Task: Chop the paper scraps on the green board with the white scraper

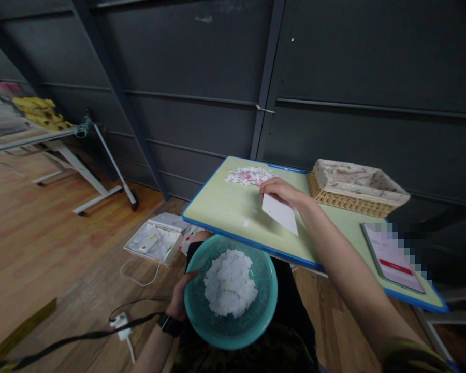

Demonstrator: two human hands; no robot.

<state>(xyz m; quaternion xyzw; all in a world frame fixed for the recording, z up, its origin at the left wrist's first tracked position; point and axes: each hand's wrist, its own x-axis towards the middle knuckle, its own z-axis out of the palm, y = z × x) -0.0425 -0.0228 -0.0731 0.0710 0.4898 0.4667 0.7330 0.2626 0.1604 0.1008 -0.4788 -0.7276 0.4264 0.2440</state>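
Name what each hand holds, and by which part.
The right hand holds a white card by its far edge; the left hand holds the teal basket by its left rim.

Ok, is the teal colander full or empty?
Neither: the teal colander is partly filled; white scraps heap in its middle, with bare mesh around.

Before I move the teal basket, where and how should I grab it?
Probably take the teal basket by its bare right rim, coming from the right; your left hand holds the left side, and the round rim is clear of the white scraps heaped in the middle.
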